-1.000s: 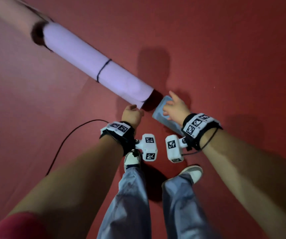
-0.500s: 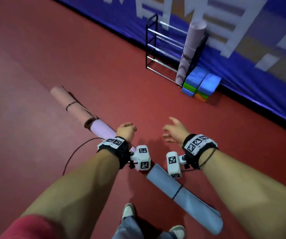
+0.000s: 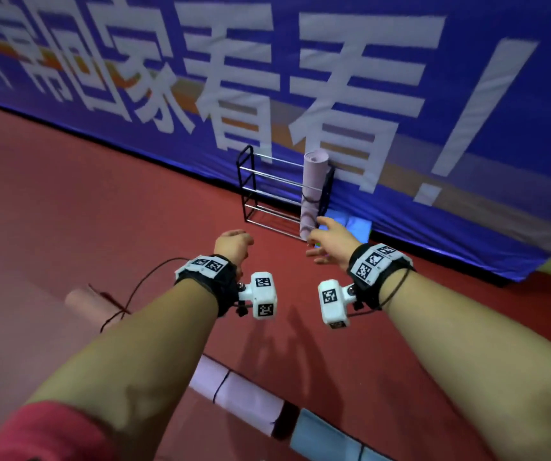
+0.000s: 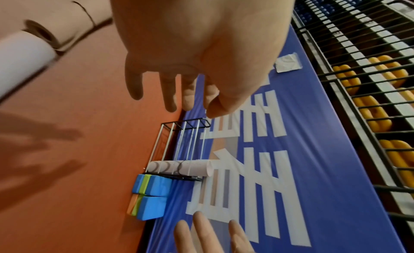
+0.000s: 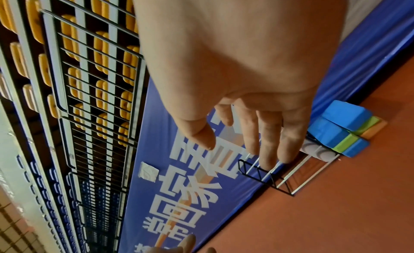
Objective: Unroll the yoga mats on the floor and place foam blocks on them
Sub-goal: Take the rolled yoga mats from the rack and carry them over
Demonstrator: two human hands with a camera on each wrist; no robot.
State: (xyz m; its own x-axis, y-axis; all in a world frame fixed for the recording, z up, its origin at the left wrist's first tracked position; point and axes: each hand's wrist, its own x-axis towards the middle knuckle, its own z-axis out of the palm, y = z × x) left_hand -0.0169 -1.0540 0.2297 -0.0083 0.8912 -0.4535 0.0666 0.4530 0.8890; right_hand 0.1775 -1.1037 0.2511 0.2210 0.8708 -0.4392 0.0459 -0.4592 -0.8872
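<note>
Both hands are empty, the right hand (image 3: 332,242) with fingers spread and the left hand (image 3: 234,245) loosely curled, and the upright lilac rolled yoga mat (image 3: 313,191) in the black wire rack (image 3: 251,191) stands ahead, nearer the right hand, with stacked blue, green and orange foam blocks (image 4: 151,195) beside it.

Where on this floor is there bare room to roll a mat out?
Bare floor stretches from the rolled mats at the feet to the banner, left of the rack. It is crowded at the rack: an upright mat leans there, with foam blocks stacked beside it.
</note>
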